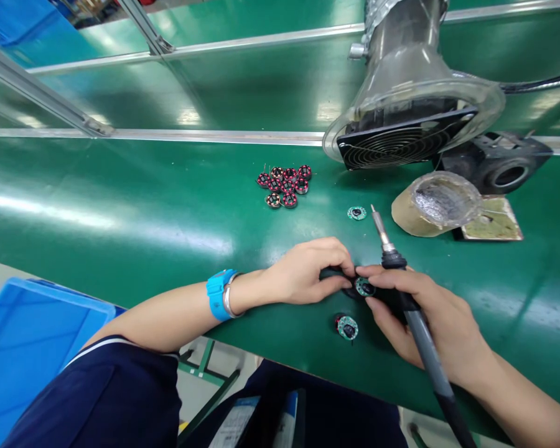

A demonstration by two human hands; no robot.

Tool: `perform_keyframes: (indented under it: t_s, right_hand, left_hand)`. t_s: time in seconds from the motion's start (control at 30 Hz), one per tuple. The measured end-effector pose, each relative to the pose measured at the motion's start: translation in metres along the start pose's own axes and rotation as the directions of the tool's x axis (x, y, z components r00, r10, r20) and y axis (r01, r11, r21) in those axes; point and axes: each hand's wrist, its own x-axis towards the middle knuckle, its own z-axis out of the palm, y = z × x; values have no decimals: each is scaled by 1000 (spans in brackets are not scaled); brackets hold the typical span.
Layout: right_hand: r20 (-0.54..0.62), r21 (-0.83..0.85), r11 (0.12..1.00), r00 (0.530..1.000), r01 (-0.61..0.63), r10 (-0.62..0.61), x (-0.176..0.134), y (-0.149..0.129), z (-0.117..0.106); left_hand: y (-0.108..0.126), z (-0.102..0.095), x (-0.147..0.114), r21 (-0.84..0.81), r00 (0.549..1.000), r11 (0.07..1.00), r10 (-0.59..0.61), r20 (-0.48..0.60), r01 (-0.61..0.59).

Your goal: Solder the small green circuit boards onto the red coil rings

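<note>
My left hand (310, 272) pinches thumb and fingers at the left edge of a small round circuit board (365, 287); a dark part under it is mostly hidden. From the other side, the fingertips of my right hand (432, 311) touch the same board. A soldering iron (424, 339) rests in my right hand, its metal tip pointing up and away, off the board. Nearer to me lies another round board on a red-wound coil (346, 327). Beyond my hands is a loose round board (356, 213). Several red-wound coils (287, 180) sit in a cluster farther back.
A fume extractor with a black fan grille (396, 143) hangs at the back right. Below it stand a tan round pot (415, 208), a dark iron holder (499, 165) and a square sponge tray (494, 221). A blue bin (42, 361) is beyond the bench's front edge.
</note>
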Motion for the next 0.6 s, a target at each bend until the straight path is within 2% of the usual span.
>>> perform_keyframes:
  t_s: [0.13, 0.33, 0.5, 0.6]
  right_hand:
    - [-28, -54, 999, 1000, -1, -1, 0, 1, 1]
    - [-18, -75, 997, 1000, -4, 2, 0, 3, 3]
    - [-34, 8, 999, 999, 33, -33, 1, 1, 0]
    - [-57, 34, 998, 997, 57, -55, 3, 0, 0]
  left_hand:
    - [-1, -6, 1, -34, 1000, 999, 30, 7, -30]
    - [-2, -4, 5, -78, 997, 994, 71, -14, -72]
    - [0, -7, 11, -115, 998, 993, 4, 68, 4]
    - [0, -8, 14, -123, 996, 991, -47, 82, 57]
